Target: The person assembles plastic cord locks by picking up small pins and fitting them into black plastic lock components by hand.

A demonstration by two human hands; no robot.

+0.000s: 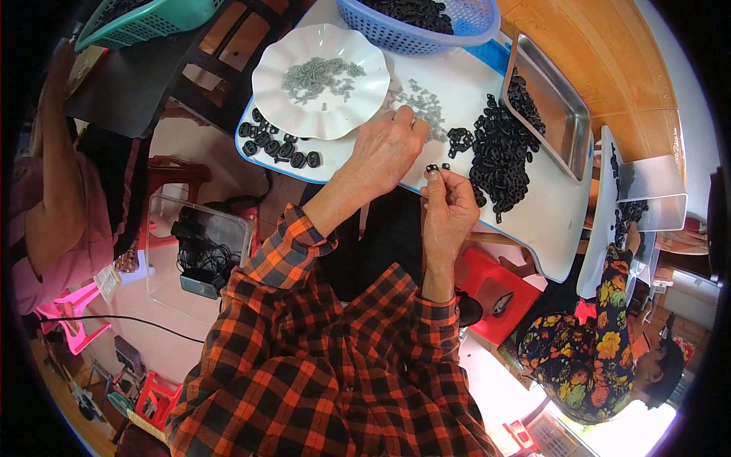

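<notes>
My left hand (390,146) hovers at the near edge of a scatter of small grey translucent pieces (423,105), its fingers curled together. What they pinch, if anything, is hidden. By the table's front edge, my right hand (449,209) grips a small black plastic part (433,168) between thumb and forefinger. A white plate with a wavy rim (266,99) carries a heap of the same grey pieces (316,78). To the right of my hands lies a large pile of black parts (499,152). Several rounded black pieces (285,146) lie left of my left wrist.
A blue plastic basket (415,39) of black parts stands at the far edge. A metal tray (567,126) with more parts leans at the right. One person in a flowered top (582,358) works at the right; another in pink (65,221) is at the left.
</notes>
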